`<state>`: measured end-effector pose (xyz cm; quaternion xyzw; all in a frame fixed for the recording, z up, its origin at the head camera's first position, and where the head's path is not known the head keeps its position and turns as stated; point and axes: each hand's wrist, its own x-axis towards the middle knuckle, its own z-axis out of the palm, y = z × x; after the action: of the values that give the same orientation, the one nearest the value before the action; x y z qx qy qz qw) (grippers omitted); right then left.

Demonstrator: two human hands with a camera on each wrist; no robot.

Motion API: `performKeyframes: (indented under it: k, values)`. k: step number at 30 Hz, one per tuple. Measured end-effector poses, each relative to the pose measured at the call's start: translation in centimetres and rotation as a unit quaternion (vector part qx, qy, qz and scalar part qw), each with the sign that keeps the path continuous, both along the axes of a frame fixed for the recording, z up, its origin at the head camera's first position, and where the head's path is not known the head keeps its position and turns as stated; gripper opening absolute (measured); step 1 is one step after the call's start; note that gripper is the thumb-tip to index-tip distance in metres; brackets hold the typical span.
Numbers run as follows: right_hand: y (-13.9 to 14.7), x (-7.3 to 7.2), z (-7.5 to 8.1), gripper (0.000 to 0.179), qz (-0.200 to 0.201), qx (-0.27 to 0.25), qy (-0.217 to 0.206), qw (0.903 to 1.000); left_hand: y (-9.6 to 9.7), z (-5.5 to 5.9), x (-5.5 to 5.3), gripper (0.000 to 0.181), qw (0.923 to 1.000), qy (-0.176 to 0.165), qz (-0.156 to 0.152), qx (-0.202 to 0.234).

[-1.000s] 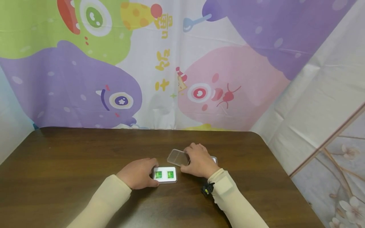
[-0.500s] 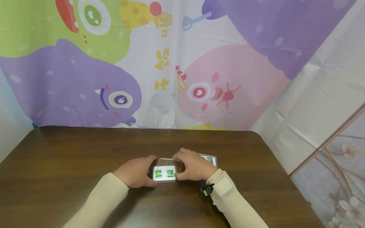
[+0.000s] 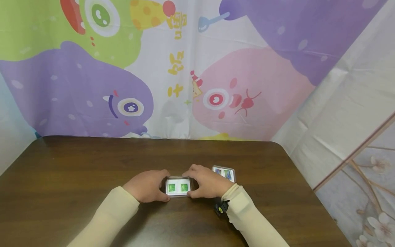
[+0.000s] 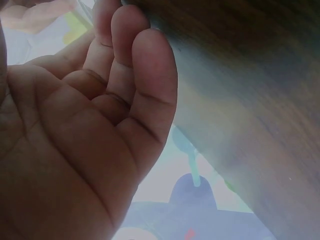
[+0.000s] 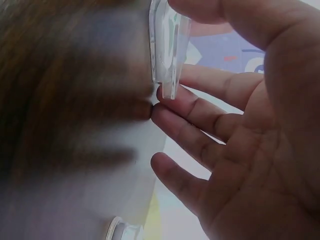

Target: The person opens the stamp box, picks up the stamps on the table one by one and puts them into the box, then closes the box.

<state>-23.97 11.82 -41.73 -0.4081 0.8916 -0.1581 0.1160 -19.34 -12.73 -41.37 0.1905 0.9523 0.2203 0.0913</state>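
Note:
A small flat plastic case (image 3: 178,188) lies on the brown table (image 3: 92,219), showing a white insert with two green square pictures. Thumb and fingers of my left hand (image 3: 147,187) grip its left end. My right hand (image 3: 207,181) pinches a clear lid (image 5: 177,60) at the right end, thumb near and fingers far. In the right wrist view the lid sits against the case, its end jutting out slightly past it. The left wrist view shows mostly my left palm and curled fingers; the case is nearly all hidden there.
A second clear case (image 3: 228,174) with two bluish-green pictures lies just behind my right hand, partly covered by it. A black strap device (image 3: 221,207) hangs at my right wrist. Beyond the table's far edge hangs a cartoon-printed cloth (image 3: 172,116).
My right hand has moved left and toward me with the clear lid, bringing it from tilted beside the case down onto it. The second case is more exposed. My left hand has stayed nearly still.

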Motion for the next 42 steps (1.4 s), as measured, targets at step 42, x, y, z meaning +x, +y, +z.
performKeyframes:
  k: [42]
  values:
    - [0.8,-0.2,0.7,0.076,-0.004,0.014,-0.014,0.9998,0.0,0.2,0.1,0.061,0.9992,0.033,-0.020,-0.010]
